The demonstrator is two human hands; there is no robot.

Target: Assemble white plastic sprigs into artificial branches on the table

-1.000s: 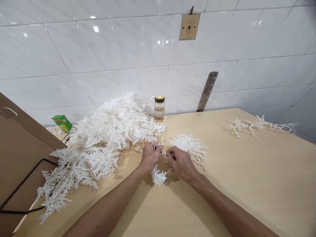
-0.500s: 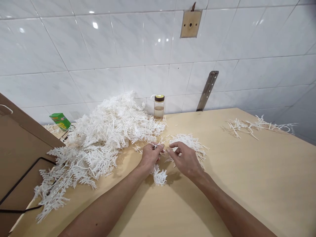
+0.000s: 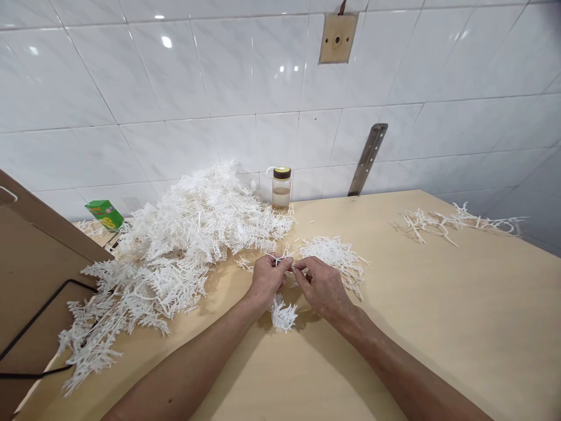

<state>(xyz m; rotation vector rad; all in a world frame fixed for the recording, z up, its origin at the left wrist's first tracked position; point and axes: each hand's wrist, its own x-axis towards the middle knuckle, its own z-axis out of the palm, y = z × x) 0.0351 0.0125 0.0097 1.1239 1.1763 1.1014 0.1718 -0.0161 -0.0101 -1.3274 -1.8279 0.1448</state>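
My left hand [image 3: 266, 278] is closed around a white branching sprig [image 3: 283, 314], whose feathery end hangs below the fingers. Thin stem ends of it poke out above the thumb. Right beside it, my right hand [image 3: 322, 283] has thumb and forefinger pinched together at the sprig's stem; the exact contact point is too small to make out. Behind the right hand lies a small heap of short white pieces [image 3: 335, 254]. To the left spreads a large pile of feathery white sprigs [image 3: 188, 234].
Against the tiled wall stands a bottle [image 3: 281, 190] of liquid. Bare white stems [image 3: 451, 223] lie at the far right of the wooden table [image 3: 438, 327]. A green box [image 3: 105, 214] and a brown cardboard box [image 3: 39, 275] are on the left. A metal bracket [image 3: 369, 159] leans at the back.
My right hand's fingers have closed from a looser, spread pose into a pinch beside the left hand. The left hand keeps its hold on the sprig. The view has shifted slightly.
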